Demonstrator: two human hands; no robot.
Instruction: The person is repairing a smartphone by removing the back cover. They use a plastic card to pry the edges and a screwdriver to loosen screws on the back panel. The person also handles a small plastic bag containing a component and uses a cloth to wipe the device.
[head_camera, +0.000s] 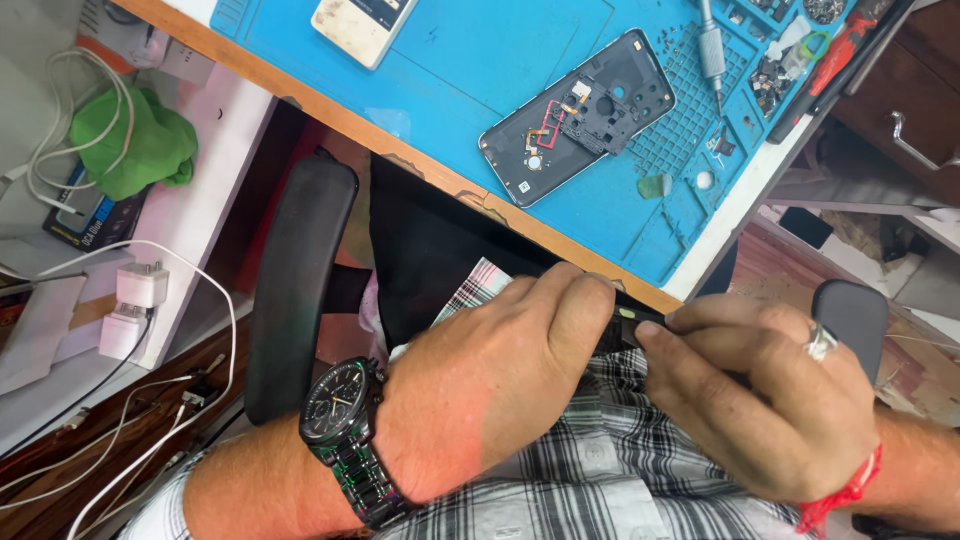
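Note:
My left hand (500, 375), with a black wristwatch (345, 430) on its wrist, is closed around a small dark part (625, 325) held over my lap. My right hand (760, 395), with a silver ring and a red wrist thread, pinches the same dark part from the right. Most of the part is hidden by my fingers. On the blue work mat (470, 70) above lies an opened phone body (580, 115) with its dark inner frame showing.
A precision screwdriver (712, 55) lies on the mat's gridded right side, with small parts in trays near it. A pale phone (360, 25) sits at the mat's top. Black chair armrests (295, 280) flank me. White chargers (130, 305), cables and a green cloth (135, 140) lie left.

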